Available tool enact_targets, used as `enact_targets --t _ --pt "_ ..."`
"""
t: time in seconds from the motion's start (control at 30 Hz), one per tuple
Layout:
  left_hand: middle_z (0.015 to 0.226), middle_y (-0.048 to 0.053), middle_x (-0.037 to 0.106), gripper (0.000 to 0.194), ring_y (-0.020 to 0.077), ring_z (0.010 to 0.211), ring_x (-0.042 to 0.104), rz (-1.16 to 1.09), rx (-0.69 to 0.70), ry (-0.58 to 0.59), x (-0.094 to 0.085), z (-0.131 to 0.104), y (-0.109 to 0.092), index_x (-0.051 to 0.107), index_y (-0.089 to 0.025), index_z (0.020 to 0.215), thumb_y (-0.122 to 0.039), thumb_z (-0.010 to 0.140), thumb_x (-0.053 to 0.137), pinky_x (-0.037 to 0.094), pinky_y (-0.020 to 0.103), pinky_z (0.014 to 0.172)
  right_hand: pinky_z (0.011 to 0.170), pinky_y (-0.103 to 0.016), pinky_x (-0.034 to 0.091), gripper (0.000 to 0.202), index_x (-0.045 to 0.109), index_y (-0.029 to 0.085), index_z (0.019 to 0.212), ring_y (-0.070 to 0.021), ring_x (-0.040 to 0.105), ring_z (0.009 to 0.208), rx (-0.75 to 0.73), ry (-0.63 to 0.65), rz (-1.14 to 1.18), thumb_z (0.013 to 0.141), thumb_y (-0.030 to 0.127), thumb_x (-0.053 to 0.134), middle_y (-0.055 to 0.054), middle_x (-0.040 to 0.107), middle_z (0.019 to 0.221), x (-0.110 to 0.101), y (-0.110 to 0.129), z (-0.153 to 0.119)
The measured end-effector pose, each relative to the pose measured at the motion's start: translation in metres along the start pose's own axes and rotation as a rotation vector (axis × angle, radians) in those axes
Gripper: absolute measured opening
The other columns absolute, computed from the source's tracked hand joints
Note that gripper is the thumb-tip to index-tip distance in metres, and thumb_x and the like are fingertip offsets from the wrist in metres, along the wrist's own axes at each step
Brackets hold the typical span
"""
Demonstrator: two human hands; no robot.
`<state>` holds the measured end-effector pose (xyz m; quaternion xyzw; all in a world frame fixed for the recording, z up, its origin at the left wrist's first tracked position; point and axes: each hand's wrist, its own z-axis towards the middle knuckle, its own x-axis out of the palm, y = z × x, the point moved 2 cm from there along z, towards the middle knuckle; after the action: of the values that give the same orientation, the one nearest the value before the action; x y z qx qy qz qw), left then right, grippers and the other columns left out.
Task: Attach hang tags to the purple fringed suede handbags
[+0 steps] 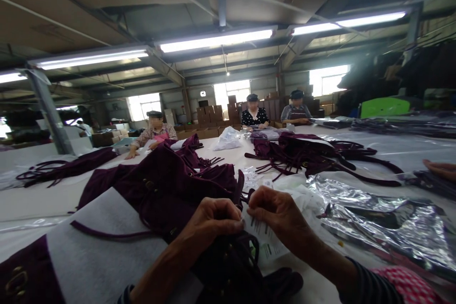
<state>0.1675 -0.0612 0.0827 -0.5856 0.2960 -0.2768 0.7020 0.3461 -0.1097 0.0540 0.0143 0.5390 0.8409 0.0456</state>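
My left hand (217, 218) is closed in a pinch over a dark purple cloth bag (228, 266) with straps and small metal fittings. What lies between its fingertips is too small to make out. Close beside it, my right hand (276, 209) pinches the top of a white tag (267, 237) with dark print. The two sets of fingertips almost meet. Left of my hands lies another purple piece (160, 185) with a buckle and a thin strap. A white paper sheet (96, 242) partly covers purple cloth there.
Shiny clear plastic bags (384, 218) lie to the right. More purple bags (302, 152) and a crumpled white plastic bag (228, 138) are farther across the table. Several people sit opposite. Another person's hand (441, 169) shows at the right edge.
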Motion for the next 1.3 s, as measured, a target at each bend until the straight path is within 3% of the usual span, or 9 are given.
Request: enact_targets --t 0.1,0.27,0.4,0.7,0.97,1.1,1.2,1.3 --pt "0.073 0.004 0.067 0.021 0.0151 0.069 0.055 0.034 -0.001 -0.076 -0.006 0.002 0.007 0.072 -0.012 0.066 -0.030 0.064 0.083 0.039 0.026 0.066 0.062 -0.026 0.044 0.008 0.068 0.019 0.077 -0.0143 0.056 0.067 -0.053 0.002 -0.165 0.082 0.024 0.072 0.001 0.063 0.072 0.003 0.005 -0.002" --pt "0.068 0.004 0.066 0.022 0.0138 0.065 0.052 0.060 0.032 -0.137 -0.009 0.003 0.009 0.071 -0.012 0.065 -0.030 0.065 0.084 0.037 0.026 0.063 0.091 -0.036 0.045 0.010 0.074 0.025 0.093 -0.0223 0.057 0.103 -0.345 0.034 -0.514 0.087 0.019 0.069 -0.004 0.067 0.103 0.003 0.018 -0.011" --pt "0.069 0.003 0.065 0.021 0.0144 0.068 0.053 0.076 0.053 -0.105 -0.005 0.002 0.005 0.070 -0.012 0.064 -0.029 0.066 0.083 0.038 0.027 0.066 0.091 -0.039 0.044 0.012 0.074 0.026 0.094 -0.0231 0.055 0.103 -0.419 0.006 -0.617 0.086 0.016 0.071 -0.004 0.065 0.102 0.004 0.019 -0.011" --pt "0.073 0.003 0.065 0.019 0.0138 0.069 0.052 0.047 0.084 -0.099 -0.007 0.002 0.007 0.070 -0.012 0.065 -0.026 0.066 0.082 0.038 0.025 0.065 0.088 -0.034 0.040 0.011 0.068 0.022 0.077 -0.0188 0.055 0.089 -0.366 -0.018 -0.449 0.086 0.018 0.072 0.000 0.062 0.085 0.014 0.011 -0.006" --pt "0.064 0.000 0.060 0.012 0.0129 0.062 0.051 0.235 0.029 -0.208 -0.005 0.004 0.014 0.067 -0.014 0.068 -0.023 0.071 0.075 0.037 0.025 0.060 0.074 -0.029 0.041 0.019 0.058 0.020 0.078 -0.0167 0.052 0.080 -0.151 0.002 -0.286 0.094 0.030 0.059 0.000 0.054 0.082 0.011 0.007 -0.003" --pt "0.083 0.002 0.065 0.010 0.0160 0.079 0.058 0.370 0.150 -0.245 -0.001 0.004 0.009 0.066 -0.015 0.063 -0.015 0.070 0.072 0.041 0.025 0.068 0.065 -0.027 0.039 0.023 0.057 0.019 0.082 -0.0143 0.046 0.071 -0.033 0.059 -0.177 0.095 0.038 0.057 0.002 0.050 0.075 0.005 0.003 0.000" --pt "0.104 0.004 0.066 0.010 0.0170 0.090 0.060 0.364 0.206 -0.284 -0.002 0.002 0.004 0.067 -0.015 0.064 -0.018 0.073 0.073 0.041 0.024 0.069 0.064 -0.027 0.037 0.024 0.059 0.018 0.081 -0.0139 0.044 0.070 -0.025 0.093 -0.197 0.093 0.038 0.059 0.002 0.049 0.074 0.003 0.003 0.003" --pt "0.085 0.002 0.066 0.011 0.0142 0.077 0.057 0.299 0.171 -0.299 -0.001 0.000 0.004 0.067 -0.016 0.071 -0.023 0.077 0.071 0.041 0.024 0.066 0.065 -0.027 0.037 0.023 0.060 0.017 0.080 -0.0138 0.044 0.071 -0.044 0.089 -0.248 0.092 0.036 0.060 0.002 0.051 0.074 0.001 0.005 0.004"
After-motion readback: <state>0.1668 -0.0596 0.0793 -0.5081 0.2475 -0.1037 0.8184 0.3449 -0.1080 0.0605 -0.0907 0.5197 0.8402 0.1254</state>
